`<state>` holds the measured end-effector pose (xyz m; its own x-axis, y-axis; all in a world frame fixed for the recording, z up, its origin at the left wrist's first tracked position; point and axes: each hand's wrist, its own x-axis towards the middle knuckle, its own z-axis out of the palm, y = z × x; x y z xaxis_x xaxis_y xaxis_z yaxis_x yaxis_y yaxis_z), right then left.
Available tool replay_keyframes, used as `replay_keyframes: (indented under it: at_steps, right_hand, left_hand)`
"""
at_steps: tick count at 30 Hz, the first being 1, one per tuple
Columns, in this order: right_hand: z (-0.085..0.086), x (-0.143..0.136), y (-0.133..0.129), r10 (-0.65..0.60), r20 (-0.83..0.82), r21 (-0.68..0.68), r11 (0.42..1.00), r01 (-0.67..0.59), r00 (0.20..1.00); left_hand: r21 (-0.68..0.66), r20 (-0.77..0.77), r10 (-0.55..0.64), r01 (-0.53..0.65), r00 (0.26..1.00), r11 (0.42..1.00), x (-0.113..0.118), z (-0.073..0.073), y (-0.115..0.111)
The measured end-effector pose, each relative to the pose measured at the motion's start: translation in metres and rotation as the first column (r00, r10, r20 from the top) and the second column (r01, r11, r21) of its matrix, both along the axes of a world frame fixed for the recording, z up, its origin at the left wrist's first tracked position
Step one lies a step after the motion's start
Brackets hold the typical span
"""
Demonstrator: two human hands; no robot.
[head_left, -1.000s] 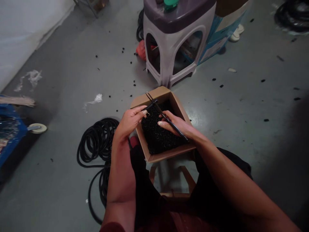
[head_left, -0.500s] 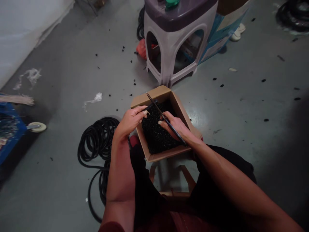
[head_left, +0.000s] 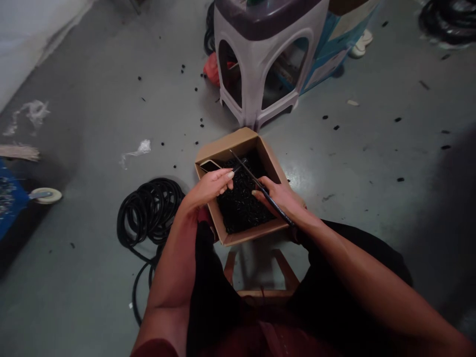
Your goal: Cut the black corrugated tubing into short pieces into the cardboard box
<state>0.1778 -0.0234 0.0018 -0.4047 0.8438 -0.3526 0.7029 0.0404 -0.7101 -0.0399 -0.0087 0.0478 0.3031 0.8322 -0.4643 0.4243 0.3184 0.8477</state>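
Note:
A cardboard box [head_left: 278, 161] between my knees holds a heap of small black pieces [head_left: 243, 210]. Over its left side, my left hand [head_left: 217, 184] pinches a short, black, ribbed piece [head_left: 237, 169], partly hidden by the fingers. My right hand [head_left: 273, 193], over the right side, is closed around a long, dark, thin tool [head_left: 247, 170] with a pointed tip. Its kind is unclear at this angle. The tool slants up and left, its blade close to the ribbed piece; whether they touch I cannot tell. A dark rectangle with a pale rim [head_left: 210, 166] shows beside my left hand.
Coiled black tubing [head_left: 148, 213] lies on the floor at left. Beyond the box stands a plastic stool [head_left: 249, 82], with a blue carton [head_left: 323, 64] behind it. A blue wheeled container [head_left: 13, 196] is at far left. Small black bits and plastic scraps [head_left: 143, 147] litter the floor.
The view has shifted slightly. My left hand and the ribbed piece are lower against the box, and the dark rectangle beside that hand now shows. The tool stays in my right hand.

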Motion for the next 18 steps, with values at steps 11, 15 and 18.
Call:
replay_keyframes:
  at_steps: [11,15,18]
  right_hand:
    - [0.003,0.015,-0.002,0.069,0.103,-0.04,0.997,-0.065,0.992]
    - [0.001,0.015,-0.003,0.083,0.125,-0.036,0.996,-0.079,0.989]
    - [0.0,0.014,-0.004,0.093,0.127,-0.034,0.995,-0.089,0.988]
  left_hand:
    - [-0.038,-0.042,-0.048,0.047,0.998,0.998,0.006,-0.016,-0.002]
    - [-0.028,-0.096,-0.068,0.066,0.993,0.997,0.007,-0.014,-0.001]
    - [-0.008,-0.164,-0.083,0.083,0.983,0.997,0.006,-0.015,0.0]
